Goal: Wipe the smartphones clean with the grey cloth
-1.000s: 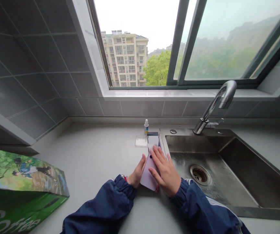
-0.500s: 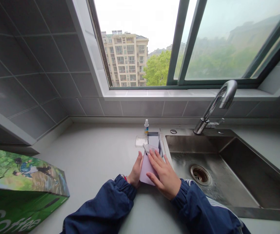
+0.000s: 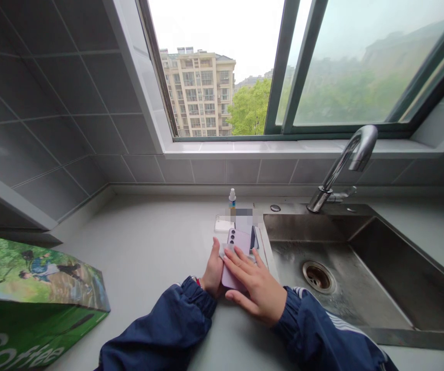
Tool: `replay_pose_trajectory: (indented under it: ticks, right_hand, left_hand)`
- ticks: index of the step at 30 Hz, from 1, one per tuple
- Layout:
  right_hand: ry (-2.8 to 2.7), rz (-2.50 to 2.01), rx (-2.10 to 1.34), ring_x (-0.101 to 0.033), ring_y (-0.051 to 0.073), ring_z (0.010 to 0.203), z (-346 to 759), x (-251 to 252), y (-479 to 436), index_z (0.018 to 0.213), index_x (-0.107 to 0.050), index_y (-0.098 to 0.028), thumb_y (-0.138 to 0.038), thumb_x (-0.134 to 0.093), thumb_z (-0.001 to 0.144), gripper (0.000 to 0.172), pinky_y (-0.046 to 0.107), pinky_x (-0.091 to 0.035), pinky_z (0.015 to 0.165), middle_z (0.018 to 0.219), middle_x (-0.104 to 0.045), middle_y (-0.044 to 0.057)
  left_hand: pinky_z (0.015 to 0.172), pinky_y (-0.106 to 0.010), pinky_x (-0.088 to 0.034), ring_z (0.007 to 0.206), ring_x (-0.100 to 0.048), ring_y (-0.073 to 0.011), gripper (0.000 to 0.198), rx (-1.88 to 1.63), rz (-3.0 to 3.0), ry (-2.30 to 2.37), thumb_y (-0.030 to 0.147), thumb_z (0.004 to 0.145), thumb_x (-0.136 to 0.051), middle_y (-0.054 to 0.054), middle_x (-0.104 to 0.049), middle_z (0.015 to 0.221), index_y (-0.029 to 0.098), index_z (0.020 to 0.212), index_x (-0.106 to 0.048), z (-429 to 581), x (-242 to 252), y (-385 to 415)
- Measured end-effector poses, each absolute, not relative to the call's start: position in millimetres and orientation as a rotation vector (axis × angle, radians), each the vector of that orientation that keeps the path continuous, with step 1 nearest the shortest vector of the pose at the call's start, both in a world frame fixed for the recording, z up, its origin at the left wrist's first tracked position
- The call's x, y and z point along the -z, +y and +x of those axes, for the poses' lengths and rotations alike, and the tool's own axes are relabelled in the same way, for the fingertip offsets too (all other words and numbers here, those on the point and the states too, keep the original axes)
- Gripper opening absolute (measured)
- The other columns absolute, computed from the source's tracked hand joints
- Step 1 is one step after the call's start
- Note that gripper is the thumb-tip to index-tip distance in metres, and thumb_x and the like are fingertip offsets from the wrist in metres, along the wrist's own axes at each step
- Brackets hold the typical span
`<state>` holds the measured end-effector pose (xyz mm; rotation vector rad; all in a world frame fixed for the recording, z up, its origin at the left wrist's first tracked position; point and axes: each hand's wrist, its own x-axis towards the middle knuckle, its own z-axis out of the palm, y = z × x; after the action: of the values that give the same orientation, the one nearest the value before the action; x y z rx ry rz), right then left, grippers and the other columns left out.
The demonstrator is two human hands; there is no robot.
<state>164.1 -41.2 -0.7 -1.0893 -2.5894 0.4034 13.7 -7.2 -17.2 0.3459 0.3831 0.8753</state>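
Starting at the lower left of the frame, there's a big green box (image 3: 38, 293) with "Coffee" on it, parked on the white tabletop (image 3: 148, 247). Heading right, the left hand (image 3: 212, 269) has the purple phone (image 3: 242, 238) by its left edge, low centre of the frame, thumb sticking up; its other fingers are hidden, so no clue how tight that hold is. Just above it a clear case (image 3: 224, 223) lies flat, so the phone's already out of it, and the little bottle (image 3: 232, 197) behind stands upright, cap on. A thin whitish cloth (image 3: 227, 249) sits across the middle of the phone's back, under the right hand (image 3: 258, 288), which is laid flat with fingers stretched out. Camera end's uncovered, lower part's mostly blocked by that hand, so I can't say how much of the back is done; the case isn't back on, anyway. Behind the phone there's some pale flat stuff (image 3: 244, 222), partly blurred, can't tell if it's one piece or two. Far right: sink (image 3: 380, 286) and tap (image 3: 364, 149). My count: one box, one case, one bottle, one phone with three lenses (image 3: 232, 237) showing, one cloth, two hands, one sink, one tap.
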Motion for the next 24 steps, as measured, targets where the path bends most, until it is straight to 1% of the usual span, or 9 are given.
replay_pose_trajectory:
  ticks: [5,9,14,20,24]
  right_hand:
    - [-2.599,-1.003,-0.465,-0.021,0.034,0.15,162.2,-6.1,-45.9,0.155,-0.029,-0.02,-0.052,-0.047,0.098,0.068,0.069,-0.01,0.117,0.16,-0.027,0.011]
    - [-2.59,-0.968,-0.499,-0.024,0.034,0.149,161.0,-11.5,-49.3,0.153,-0.033,-0.021,-0.052,-0.048,0.097,0.067,0.069,-0.008,0.117,0.158,-0.032,0.012]
    - [-2.599,-0.938,-0.543,-0.028,0.033,0.148,161.4,-15.9,-50.5,0.151,-0.036,-0.021,-0.045,-0.054,0.093,0.066,0.07,-0.006,0.116,0.156,-0.037,0.011]
    - [-2.593,-0.889,-0.61,-0.031,0.032,0.147,163.8,-20.9,-50.9,0.148,-0.042,-0.023,-0.036,-0.057,0.089,0.062,0.069,-0.005,0.117,0.153,-0.043,0.01]
    - [-2.594,-0.876,-0.644,-0.031,0.031,0.147,165.6,-25.2,-51.5,0.148,-0.042,-0.023,-0.034,-0.058,0.088,0.063,0.069,-0.004,0.117,0.153,-0.043,0.01]
  left_hand:
    - [0.113,-0.051,-0.034,0.123,-0.058,-0.0376,0.094,-0.924,0.287,0.438,0.08,0.085,-0.037,-0.025,-0.068,0.118,0.001,0.133,-0.056,12.8,19.1,-6.1]
    - [0.11,-0.05,-0.038,0.118,-0.061,-0.037,0.094,-0.933,0.302,0.451,0.079,0.086,-0.034,-0.026,-0.069,0.114,0.0,0.13,-0.058,11.1,17.8,-6.0]
    - [0.106,-0.048,-0.041,0.112,-0.065,-0.0365,0.096,-0.927,0.325,0.489,0.081,0.084,-0.034,-0.025,-0.072,0.107,-0.001,0.126,-0.061,8.5,15.6,-6.3]
    - [0.102,-0.045,-0.045,0.108,-0.067,-0.0346,0.09,-0.957,0.324,0.513,0.079,0.086,-0.036,-0.022,-0.072,0.108,0.004,0.13,-0.06,7.2,18.8,-5.3]
    - [0.101,-0.045,-0.046,0.108,-0.067,-0.0342,0.089,-0.959,0.327,0.531,0.078,0.086,-0.036,-0.021,-0.072,0.109,0.005,0.131,-0.06,7.1,18.1,-4.8]
